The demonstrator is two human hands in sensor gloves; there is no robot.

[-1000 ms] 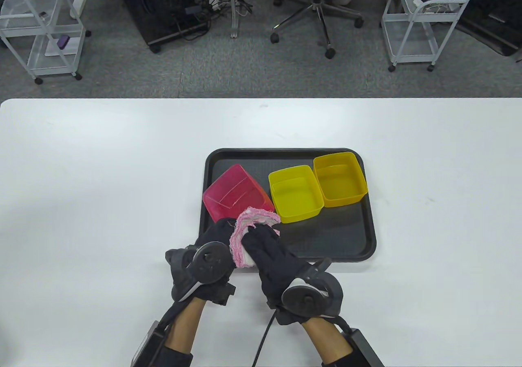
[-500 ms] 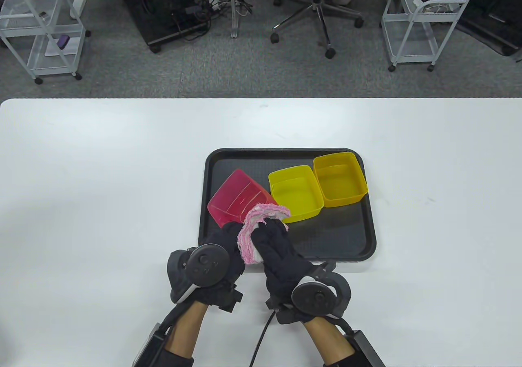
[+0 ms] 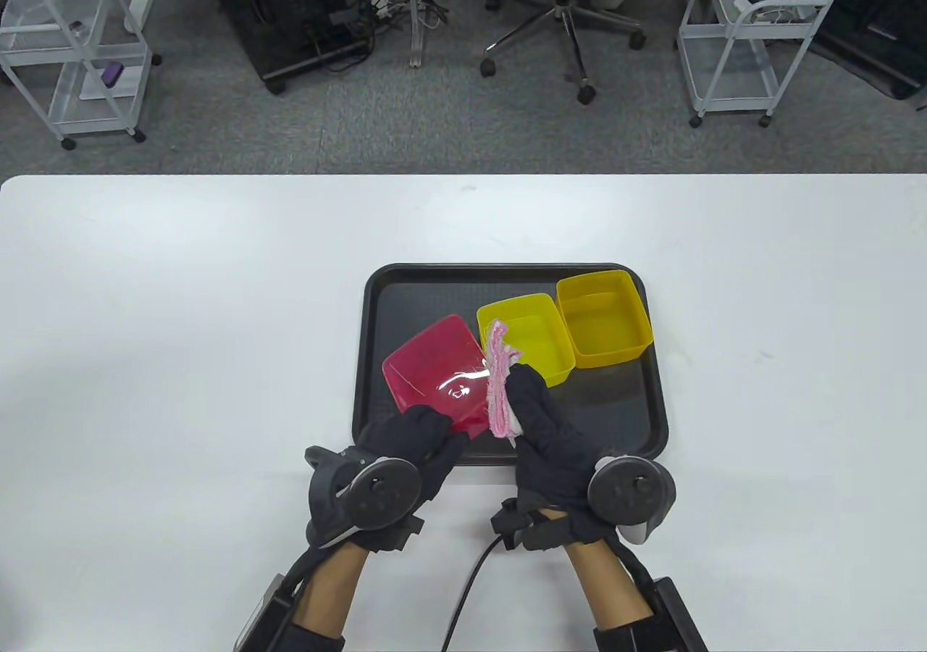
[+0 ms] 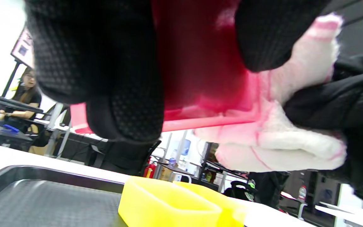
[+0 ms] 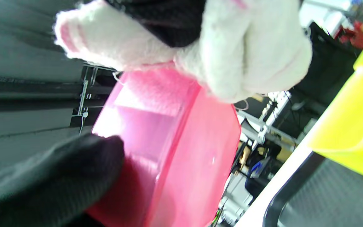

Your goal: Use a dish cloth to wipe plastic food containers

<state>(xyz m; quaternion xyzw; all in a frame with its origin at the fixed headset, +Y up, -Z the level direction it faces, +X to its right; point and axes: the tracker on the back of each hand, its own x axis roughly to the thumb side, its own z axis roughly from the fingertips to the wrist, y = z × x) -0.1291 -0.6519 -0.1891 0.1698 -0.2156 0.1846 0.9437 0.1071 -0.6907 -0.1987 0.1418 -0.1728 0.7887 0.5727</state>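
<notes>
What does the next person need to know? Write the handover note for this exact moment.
Left hand: holds the pink container tilted above the black tray, bottom facing up.
Right hand: grips the folded dish cloth, pressed against the pink container's right side.
Two yellow containers sit upright on the tray, touching each other.
Done: the pink container's wipe is under way; how much is finished cannot be told.
Left: finish the pink one, set it down, and probably wipe both yellow ones.
</notes>
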